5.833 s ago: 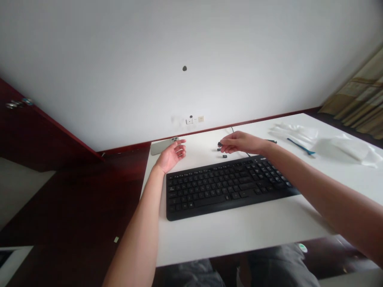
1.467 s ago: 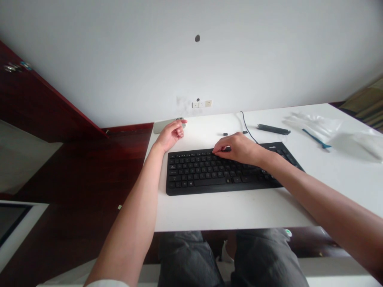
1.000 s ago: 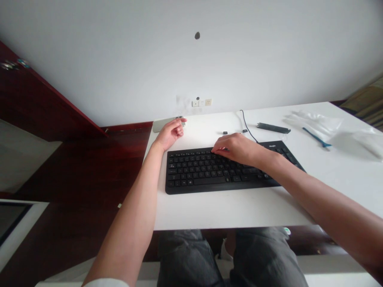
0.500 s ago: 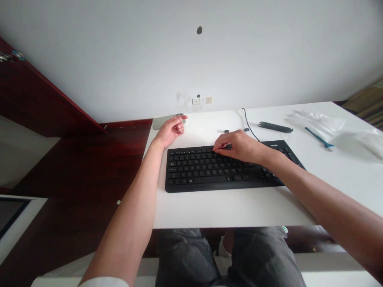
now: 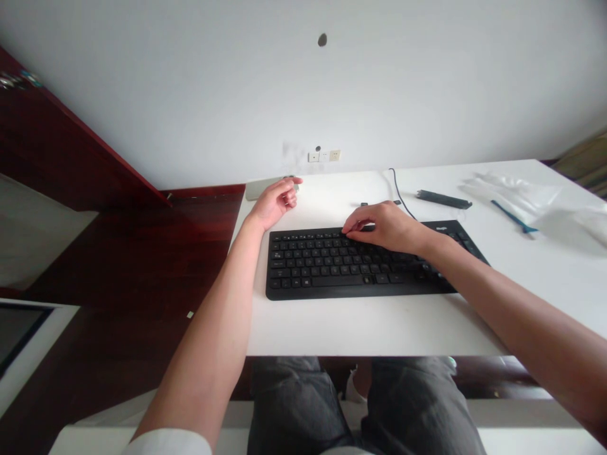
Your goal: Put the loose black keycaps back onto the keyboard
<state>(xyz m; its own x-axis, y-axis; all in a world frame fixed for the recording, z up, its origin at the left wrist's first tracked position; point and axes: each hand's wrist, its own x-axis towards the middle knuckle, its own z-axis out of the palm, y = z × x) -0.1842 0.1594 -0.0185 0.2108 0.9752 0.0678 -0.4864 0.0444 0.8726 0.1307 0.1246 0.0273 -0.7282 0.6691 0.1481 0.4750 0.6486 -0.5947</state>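
A black full-size keyboard [image 5: 332, 272] lies flat on the white table [image 5: 379, 328], set a little left of the table's middle, with its long side parallel to the near edge. Its rows of dark keys end in a number pad at the right, and a small pale logo marks the top right corner.

The right hand [image 5: 387, 227] reaches over the top of the keyboard, its wrist raised and its fingers curled downward. The fingertips [image 5: 351, 230] come together on the upper rows of keys, left of the keyboard's middle. The hand hides whether they pinch anything small.

The left hand [image 5: 275, 203] is just off the keyboard's top left corner, loosely curled, with its fingers over the end of a pale smartphone [image 5: 262, 188] lying on the table. It cannot be told whether it grips the phone.

Beyond the keyboard, just past the right hand, lie small black pieces [image 5: 364, 204], and a thin black cable [image 5: 401, 193] curves down toward the keyboard. Further right are a dark bar-shaped tool [image 5: 444, 200], a slim blue tool [image 5: 515, 217] and clear plastic film [image 5: 516, 202]. Two wall sockets [image 5: 324, 155] sit above the table's far edge.
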